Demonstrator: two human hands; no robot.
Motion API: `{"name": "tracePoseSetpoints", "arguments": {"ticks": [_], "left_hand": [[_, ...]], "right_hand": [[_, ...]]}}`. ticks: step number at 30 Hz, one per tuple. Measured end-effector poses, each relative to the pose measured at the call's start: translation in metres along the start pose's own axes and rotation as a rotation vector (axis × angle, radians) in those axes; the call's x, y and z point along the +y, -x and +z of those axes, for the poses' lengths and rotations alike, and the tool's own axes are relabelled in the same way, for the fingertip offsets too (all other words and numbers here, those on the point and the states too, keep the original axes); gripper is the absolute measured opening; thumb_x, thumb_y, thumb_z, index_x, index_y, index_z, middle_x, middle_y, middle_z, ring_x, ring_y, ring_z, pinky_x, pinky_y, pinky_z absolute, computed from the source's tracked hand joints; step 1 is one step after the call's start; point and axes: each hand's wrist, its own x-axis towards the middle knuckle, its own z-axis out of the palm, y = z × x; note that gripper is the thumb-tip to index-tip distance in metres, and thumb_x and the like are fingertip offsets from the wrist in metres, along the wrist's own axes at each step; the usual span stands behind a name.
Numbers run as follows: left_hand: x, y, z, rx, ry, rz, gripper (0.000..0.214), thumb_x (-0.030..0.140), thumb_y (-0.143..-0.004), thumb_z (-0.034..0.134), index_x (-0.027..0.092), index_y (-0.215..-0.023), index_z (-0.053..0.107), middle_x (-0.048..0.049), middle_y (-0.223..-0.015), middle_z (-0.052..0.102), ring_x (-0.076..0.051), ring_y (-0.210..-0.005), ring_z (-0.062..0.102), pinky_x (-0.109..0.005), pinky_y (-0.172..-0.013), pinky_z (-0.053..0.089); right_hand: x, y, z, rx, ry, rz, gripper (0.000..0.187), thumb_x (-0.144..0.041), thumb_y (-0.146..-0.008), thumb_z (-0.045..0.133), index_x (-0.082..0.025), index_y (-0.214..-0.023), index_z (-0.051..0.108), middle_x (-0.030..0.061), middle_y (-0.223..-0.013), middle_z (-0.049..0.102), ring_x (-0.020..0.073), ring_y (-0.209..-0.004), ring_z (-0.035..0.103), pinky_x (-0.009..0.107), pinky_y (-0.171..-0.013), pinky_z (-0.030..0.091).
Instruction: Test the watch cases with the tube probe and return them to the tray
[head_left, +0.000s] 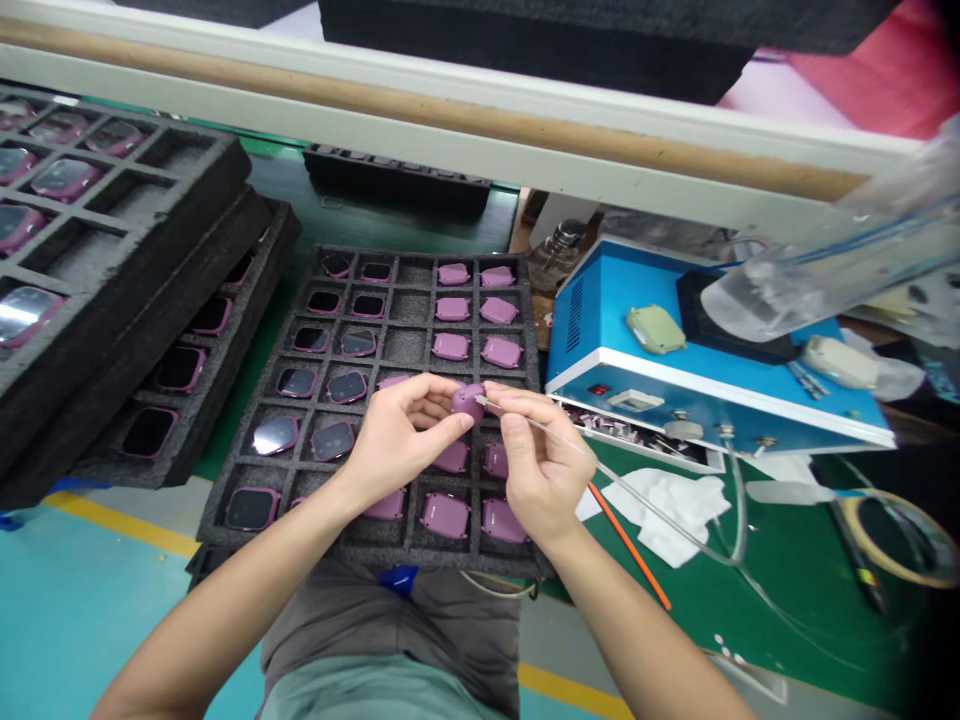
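My left hand [401, 435] is closed on a small purple watch case [466, 401], held above a black foam tray [409, 340]. My right hand [536, 460] pinches a thin clear needle-tipped tube [525, 420], with its tip touching the case. The tube trails right toward a blue machine [600, 330]. The tray's cells hold several purple watch cases, screens up on the left, backs up on the right.
Stacked black foam trays [112, 250] with more watch cases stand at the left. On the green mat [787, 560] at the right lie white wipes [667, 505], an orange stick [630, 548] and a tape roll [900, 540]. A clear plastic bag [840, 270] hangs over the blue machine.
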Motion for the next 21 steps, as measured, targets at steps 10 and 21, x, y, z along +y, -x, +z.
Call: {"name": "tracePoseSetpoints", "arguments": {"ticks": [10, 21], "left_hand": [[0.0046, -0.0007, -0.0018, 0.025, -0.043, 0.002, 0.028, 0.030, -0.073, 0.088, 0.016, -0.096, 0.079, -0.0038, -0.083, 0.078, -0.016, -0.073, 0.073, -0.024, -0.068, 0.060], [0.0063, -0.0043, -0.0034, 0.012, -0.079, 0.005, 0.029, 0.033, -0.074, 0.089, 0.016, -0.096, 0.080, -0.0052, -0.086, 0.081, -0.017, -0.075, 0.074, -0.025, -0.070, 0.061]], "right_hand": [[0.0012, -0.0021, -0.0006, -0.025, 0.038, 0.003, 0.016, -0.021, -0.103, 0.060, -0.026, -0.109, 0.074, 0.0071, -0.107, 0.079, 0.0251, -0.111, 0.076, 0.048, -0.098, 0.064], [0.0017, -0.0083, 0.0005, -0.036, 0.013, -0.019, 0.017, -0.018, -0.103, 0.060, -0.026, -0.110, 0.074, 0.0062, -0.110, 0.078, 0.0210, -0.111, 0.076, 0.042, -0.100, 0.061]]}}
